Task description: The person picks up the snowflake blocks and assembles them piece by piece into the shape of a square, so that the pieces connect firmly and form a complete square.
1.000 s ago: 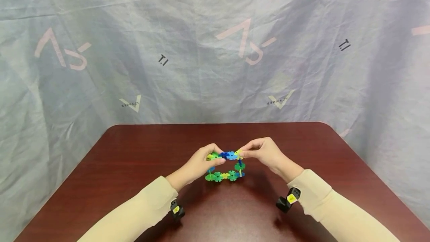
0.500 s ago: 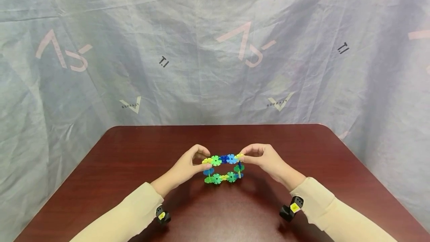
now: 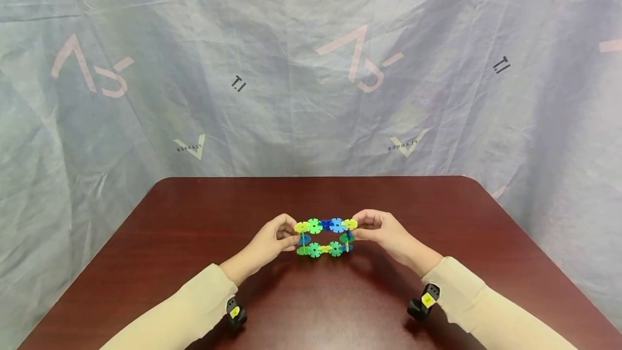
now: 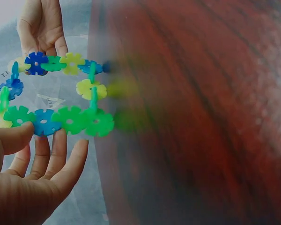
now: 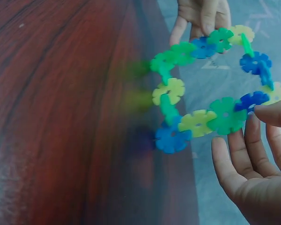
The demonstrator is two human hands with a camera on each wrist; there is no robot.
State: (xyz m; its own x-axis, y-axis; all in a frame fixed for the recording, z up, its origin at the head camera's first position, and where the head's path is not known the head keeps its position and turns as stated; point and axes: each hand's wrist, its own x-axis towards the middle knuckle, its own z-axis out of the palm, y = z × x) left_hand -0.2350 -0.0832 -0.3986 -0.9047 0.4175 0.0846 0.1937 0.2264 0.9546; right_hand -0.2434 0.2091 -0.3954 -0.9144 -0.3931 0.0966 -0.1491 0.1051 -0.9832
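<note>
A box-like frame of interlocking plastic snowflake discs (image 3: 315, 226), in green, yellow and blue, stands upright on the table in the head view. My left hand (image 3: 274, 239) holds its left side, with the thumb on a blue disc (image 4: 48, 123) and fingers behind it in the left wrist view. On the opposite side my right hand (image 3: 389, 230) pinches a dark blue disc (image 5: 251, 100) between thumb and fingers. The lowest discs, such as a green one (image 4: 99, 123), meet their reflections on the tabletop. Fingertips behind the discs are partly hidden.
The dark red wooden table (image 3: 218, 204) has rounded far corners and a glossy surface. A grey printed cloth (image 3: 286, 69) hangs behind it and on both sides. A black camera (image 3: 235, 312) is strapped at the left wrist, another black camera (image 3: 421, 307) at the right.
My left hand has moved left from the top row of discs and down to the left side. The right hand has slid from the top corner to the right side. The frame stays in place.
</note>
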